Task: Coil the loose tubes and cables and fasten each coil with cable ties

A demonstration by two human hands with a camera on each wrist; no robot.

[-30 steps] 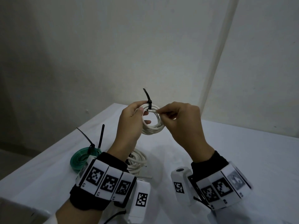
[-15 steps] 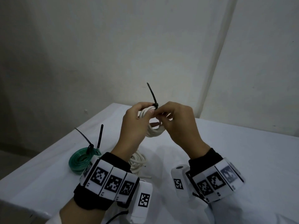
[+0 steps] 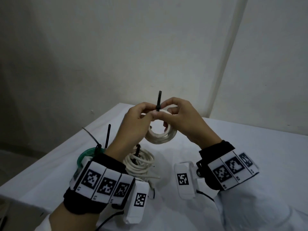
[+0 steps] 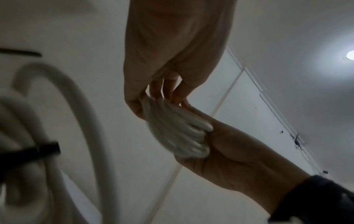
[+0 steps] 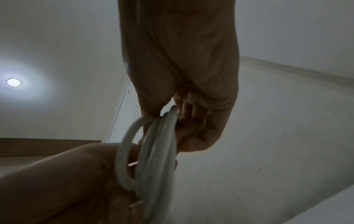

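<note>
We hold a small white coil up in the air between both hands, above the bench. It is a round hoop of several smooth, glossy turns of tubing lying side by side. Our left hand has its fingers curled round the hoop's upper left arc, the grip narrow and closed on the turns. Our right hand closes on the upper right arc, thumb and forefinger pinched together right at the top. Between the two grips, at the crown of the hoop, sits a black cable tie: a thin, flat plastic strap whose free tail stands nearly straight up above our fingertips. The band's wrap round the turns is mostly hidden by our fingers.

From the left wrist, the turns fan out like ribs where the right hand clasps them against the palm. From the right wrist, the white coil hangs as a tall oval loop from the fingers.

Below the grip, near the left wrist, a second pale coil of thinner, matte cord lies loosely on the bench with a dark tie standing in it. Further to the left of the grip, a green coil lies flat, with two black tie tails sticking up from it. The bench is covered in a plain white cloth, faintly creased.
</note>
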